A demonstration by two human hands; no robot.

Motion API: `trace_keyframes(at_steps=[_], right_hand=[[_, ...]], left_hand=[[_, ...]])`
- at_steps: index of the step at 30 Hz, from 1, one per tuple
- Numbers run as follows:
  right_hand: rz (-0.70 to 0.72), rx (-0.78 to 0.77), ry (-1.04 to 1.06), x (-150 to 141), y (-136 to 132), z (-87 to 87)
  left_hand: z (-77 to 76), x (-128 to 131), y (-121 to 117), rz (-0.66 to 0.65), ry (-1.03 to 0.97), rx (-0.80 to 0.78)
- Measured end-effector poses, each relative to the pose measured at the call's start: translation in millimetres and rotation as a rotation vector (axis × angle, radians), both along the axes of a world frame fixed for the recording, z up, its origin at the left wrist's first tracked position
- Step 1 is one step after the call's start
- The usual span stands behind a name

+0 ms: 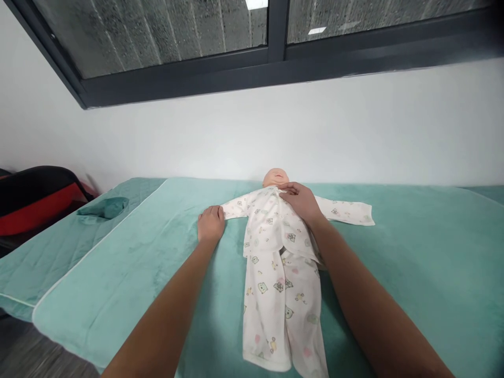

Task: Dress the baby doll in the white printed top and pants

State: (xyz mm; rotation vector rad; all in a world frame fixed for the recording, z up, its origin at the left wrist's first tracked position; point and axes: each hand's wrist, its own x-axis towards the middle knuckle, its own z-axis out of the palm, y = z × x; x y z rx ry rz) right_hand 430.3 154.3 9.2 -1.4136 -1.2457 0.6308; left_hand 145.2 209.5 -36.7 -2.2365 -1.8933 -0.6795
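Note:
A baby doll (pixel 275 177) lies on its back on a teal blanket (pixel 157 262), head toward the wall. It wears a white printed top (pixel 271 220) and matching white trousers (pixel 281 310), with both sleeves spread out sideways. My left hand (pixel 211 223) is closed on the cuff of the doll's sleeve on the left. Fingers bent, my right hand (pixel 301 201) rests on the doll's upper chest and pinches the top's fabric just below the neck.
A lighter quilted pad (pixel 51 252) lies under the blanket, with a small dark-green cloth (pixel 104 208) on it at the left. A black and red bag (pixel 35 199) sits at the far left. A white wall and a dark-framed window rise behind the table.

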Motion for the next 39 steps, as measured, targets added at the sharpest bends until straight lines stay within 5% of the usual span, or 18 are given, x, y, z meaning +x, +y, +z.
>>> trace_keyframes(at_steps=[3,6,18,24,32,39], right_hand=[[-0.011,0.028,-0.203,-2.9,-4.5,5.6],[0.135,0.112,-0.357,-2.4,-5.8,8.3],[0.187,0.005,-0.864,-19.3,-35.4,-4.3],[0.17,0.119,-0.989,-52.3,-101.6,-4.2],[0.332,0.051,-0.746,-71.3,-208.9,-31.5],[0.287,0.032,-0.535,-85.6,-280.4,-45.4]], left_hand=[[-0.4,-0.5,0.7,0.001,-0.002,0.0],[-1.2,-0.8,1.4,0.003,0.001,0.001],[-1.9,-1.4,2.6,0.003,-0.012,0.019],[1.8,-2.5,-2.0,-0.015,-0.069,0.092],[14.8,-3.1,-24.9,-0.078,-0.179,0.136],[14.2,-6.9,-71.0,-0.215,-0.24,0.063]])
